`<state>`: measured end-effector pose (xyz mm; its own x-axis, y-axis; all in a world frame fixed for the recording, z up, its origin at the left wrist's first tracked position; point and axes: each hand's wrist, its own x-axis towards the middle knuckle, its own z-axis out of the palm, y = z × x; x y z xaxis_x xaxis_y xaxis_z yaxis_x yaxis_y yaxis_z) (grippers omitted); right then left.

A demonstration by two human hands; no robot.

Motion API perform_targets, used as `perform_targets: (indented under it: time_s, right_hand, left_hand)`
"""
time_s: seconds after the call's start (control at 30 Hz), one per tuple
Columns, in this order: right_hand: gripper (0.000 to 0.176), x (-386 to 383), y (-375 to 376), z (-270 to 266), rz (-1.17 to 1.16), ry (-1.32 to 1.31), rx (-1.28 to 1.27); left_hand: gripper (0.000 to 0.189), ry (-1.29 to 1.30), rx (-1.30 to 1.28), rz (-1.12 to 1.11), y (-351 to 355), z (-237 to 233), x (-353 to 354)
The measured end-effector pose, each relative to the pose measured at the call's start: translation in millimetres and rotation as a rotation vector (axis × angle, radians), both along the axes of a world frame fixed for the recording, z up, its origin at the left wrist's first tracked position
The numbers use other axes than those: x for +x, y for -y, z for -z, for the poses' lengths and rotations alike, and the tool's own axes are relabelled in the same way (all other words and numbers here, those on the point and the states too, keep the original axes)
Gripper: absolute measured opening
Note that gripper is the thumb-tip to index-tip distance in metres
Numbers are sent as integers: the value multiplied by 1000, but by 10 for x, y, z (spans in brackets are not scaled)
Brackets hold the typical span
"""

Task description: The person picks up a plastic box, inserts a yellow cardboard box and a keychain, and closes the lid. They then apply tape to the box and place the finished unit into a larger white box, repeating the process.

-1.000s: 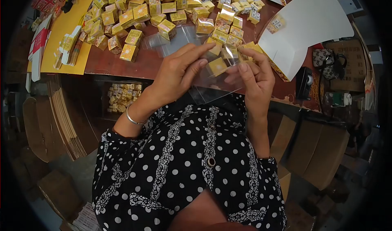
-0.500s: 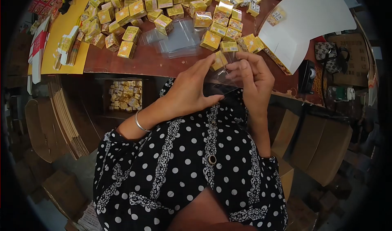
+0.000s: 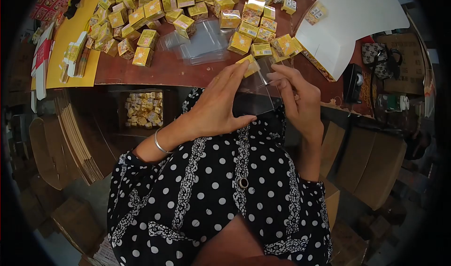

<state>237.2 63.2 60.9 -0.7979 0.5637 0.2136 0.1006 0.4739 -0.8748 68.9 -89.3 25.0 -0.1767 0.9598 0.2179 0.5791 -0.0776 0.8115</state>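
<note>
Between my hands is a clear plastic box (image 3: 256, 97), held upright at the table's front edge. My left hand (image 3: 213, 101) holds its left side, with thumb below and fingers above. At the right side, my right hand (image 3: 303, 99) pinches a clear flap between thumb and fingers. A small yellow printed box (image 3: 250, 66) shows at my left fingertips, partly seen through the plastic. Just beyond, more yellow boxes (image 3: 239, 43) stand on the table, and flat clear plastic pieces (image 3: 202, 43) lie to their left.
Many yellow boxes (image 3: 152, 10) cover the back of the red-brown table (image 3: 141, 75). An open white carton (image 3: 329, 45) stands at right, beside a black tape dispenser (image 3: 352, 85). Below the table, a carton (image 3: 144, 108) holds small boxes. Flattened cardboard (image 3: 77, 129) leans at left.
My right hand has moved right and slightly down, its fingers now at the clear box's right edge. The clear box shows more openly between my hands. The view has shifted slightly.
</note>
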Motion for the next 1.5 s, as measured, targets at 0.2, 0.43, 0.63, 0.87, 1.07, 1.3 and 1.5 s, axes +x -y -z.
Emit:
perform_targets:
  time_s: [0.2,0.43,0.63,0.87,1.07,1.3,1.5]
  right_hand:
    - [32,33,-54,32,-67,125,-365]
    - [33,-46,94,169,-279,4,-586]
    - [28,17,-40,193,-376,195,-231]
    - [20,-35,65,301,-18,27,-484]
    - [27,-133,260,381,74,-165,-479]
    - [32,-80,104,299,144,-212,-391]
    - [22,-49,-228,462,293,119,-39]
  left_hand:
    - [109,-339,97,-103,-13,53,-8]
    - [104,-384,204,-97,-48,59,2]
    - [75,-296,318,-130,-72,148,28]
    - [52,141,190,-103,-16,192,16]
    - [46,243,143,-114,-23,240,66]
    - [45,644,59,-105,120,330,-97]
    - [52,943,73,-380,250,231,-632]
